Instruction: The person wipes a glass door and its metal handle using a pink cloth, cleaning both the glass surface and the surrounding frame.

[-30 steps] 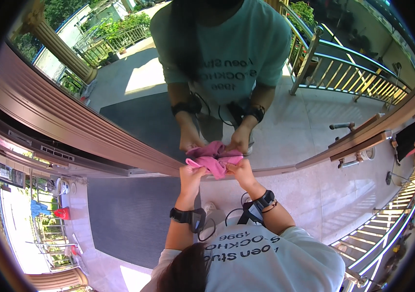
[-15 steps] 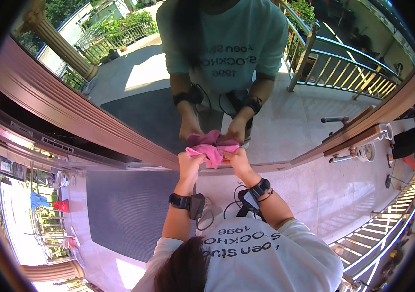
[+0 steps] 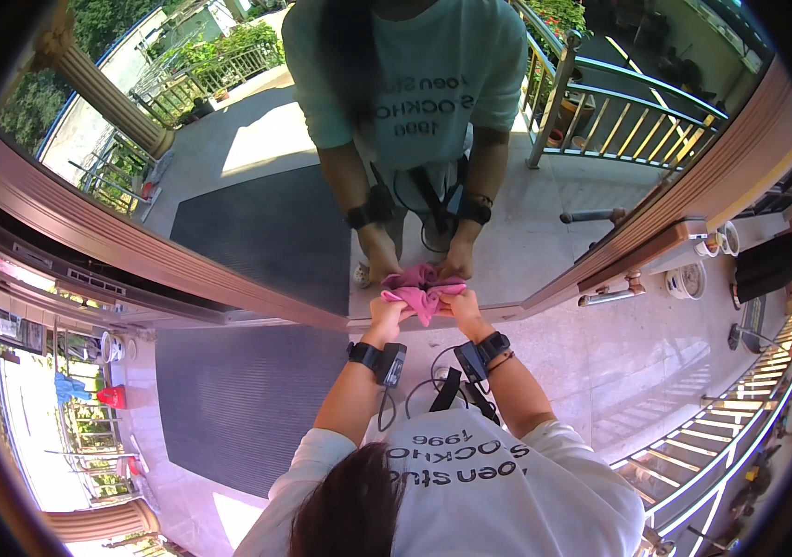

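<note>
Tiled porch by a reflective glass door (image 3: 545, 232), dark mat (image 3: 229, 408) on the left; pink cloth (image 3: 420, 295) is bunched where the door meets the floor; left hand (image 3: 387, 316) and right hand (image 3: 459, 306) each pinch an end, fingers curled; mirrored hands meet them from above. Risk: loose wrist cables (image 3: 424, 390) may snag, or the wad slips if the pinch eases; forearms converge, wrists level.

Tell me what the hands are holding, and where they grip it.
A bunched pink cloth, held in both hands: the left hand grips its left end, the right hand its right end.
</note>
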`<act>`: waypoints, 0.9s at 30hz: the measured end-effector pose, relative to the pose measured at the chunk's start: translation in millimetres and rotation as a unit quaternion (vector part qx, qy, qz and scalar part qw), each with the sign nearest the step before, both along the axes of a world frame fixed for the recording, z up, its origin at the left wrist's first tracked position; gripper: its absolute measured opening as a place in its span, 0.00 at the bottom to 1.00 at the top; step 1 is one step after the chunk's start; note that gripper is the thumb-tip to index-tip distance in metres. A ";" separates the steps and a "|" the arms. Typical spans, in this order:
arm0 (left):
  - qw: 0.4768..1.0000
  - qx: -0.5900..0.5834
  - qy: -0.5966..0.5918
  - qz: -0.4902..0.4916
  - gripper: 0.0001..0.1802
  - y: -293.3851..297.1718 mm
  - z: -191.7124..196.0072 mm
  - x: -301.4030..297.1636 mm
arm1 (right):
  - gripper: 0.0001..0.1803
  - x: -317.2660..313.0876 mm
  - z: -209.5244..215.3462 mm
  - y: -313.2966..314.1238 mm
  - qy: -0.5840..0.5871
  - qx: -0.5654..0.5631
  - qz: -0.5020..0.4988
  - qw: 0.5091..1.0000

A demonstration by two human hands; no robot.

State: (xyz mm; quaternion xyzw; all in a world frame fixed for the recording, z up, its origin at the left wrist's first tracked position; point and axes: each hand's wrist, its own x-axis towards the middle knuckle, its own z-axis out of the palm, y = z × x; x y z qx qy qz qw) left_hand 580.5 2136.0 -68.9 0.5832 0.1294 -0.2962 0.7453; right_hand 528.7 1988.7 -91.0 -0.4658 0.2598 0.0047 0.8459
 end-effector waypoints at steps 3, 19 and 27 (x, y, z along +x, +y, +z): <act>1.000 0.017 -0.017 0.000 0.10 -17.5 -1.4 -3.8 | 0.06 -0.8 5.6 -11.6 0.040 0.001 0.016 0.999; 0.964 0.112 -0.226 0.082 0.08 -23.2 43.0 -18.5 | 0.05 -6.4 49.1 2.1 -0.072 -0.047 -0.001 0.996; 0.984 0.121 0.097 0.093 0.08 -42.0 -100.3 8.5 | 0.05 6.2 -121.3 -19.9 0.170 0.000 -0.085 0.982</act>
